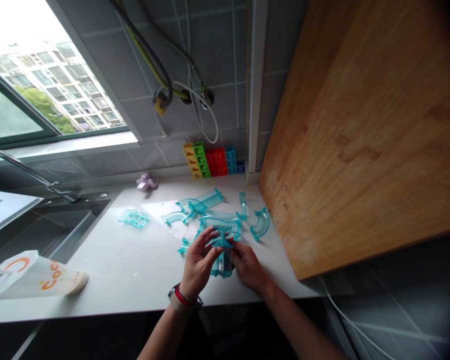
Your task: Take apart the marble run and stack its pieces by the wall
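Note:
My left hand [198,260] and my right hand [247,265] both grip a clear teal plastic track piece [222,252] just above the white counter [135,265], near its front edge. The left fingers curl over its top end and the right fingers hold its right side. Just beyond the hands lie several more teal track pieces: curved ones [189,207], a straight one [242,204] and a bend [261,223]. A small teal piece [134,218] lies apart to the left.
Coloured blocks [213,160] stand in a row against the tiled wall. A purple toy [146,183] sits by the sink [60,225] and tap [30,172]. A white paper bag [30,277] lies at left. A large wooden board [360,125] leans at right.

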{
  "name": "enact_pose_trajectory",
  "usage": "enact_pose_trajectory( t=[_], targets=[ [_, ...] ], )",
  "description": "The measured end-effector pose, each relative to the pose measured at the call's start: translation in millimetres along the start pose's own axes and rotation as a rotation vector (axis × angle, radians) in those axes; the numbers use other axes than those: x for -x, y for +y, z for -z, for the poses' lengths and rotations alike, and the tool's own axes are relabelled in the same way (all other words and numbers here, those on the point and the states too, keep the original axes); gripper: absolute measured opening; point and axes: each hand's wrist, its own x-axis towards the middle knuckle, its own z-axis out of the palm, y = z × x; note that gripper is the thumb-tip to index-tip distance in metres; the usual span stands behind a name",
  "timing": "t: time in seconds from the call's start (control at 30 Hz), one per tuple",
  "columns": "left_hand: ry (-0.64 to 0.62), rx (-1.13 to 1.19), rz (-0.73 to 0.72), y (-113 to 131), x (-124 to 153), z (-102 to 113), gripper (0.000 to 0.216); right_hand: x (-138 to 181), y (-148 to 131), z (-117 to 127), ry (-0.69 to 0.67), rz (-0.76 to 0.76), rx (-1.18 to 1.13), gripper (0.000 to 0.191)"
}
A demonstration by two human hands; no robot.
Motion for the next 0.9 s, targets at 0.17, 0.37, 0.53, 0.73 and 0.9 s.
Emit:
enact_pose_trajectory(
  t=[0.17,0.37,0.53,0.73,0.9],
  targets=[
    [-0.010,-0.008,0.026,0,0,0,0.057,0,1,0,-0.003,-0.008,0.013,0.044],
    [0.002,-0.002,0.051,6,0,-5,0.054,0,-1,0,0.007,-0.030,0.011,0.044],
    [0.022,0.052,0.080,10,2,-12,0.052,-1,3,-2,0.007,-0.038,-0.057,0.046],
    [0.010,0.090,0.093,14,3,-19,0.049,-1,3,-1,-0.011,-0.043,-0.064,0.048],
    [-0.003,0.095,0.103,13,1,-19,0.051,-1,3,-2,-0.025,-0.044,-0.066,0.051]
  ],
)
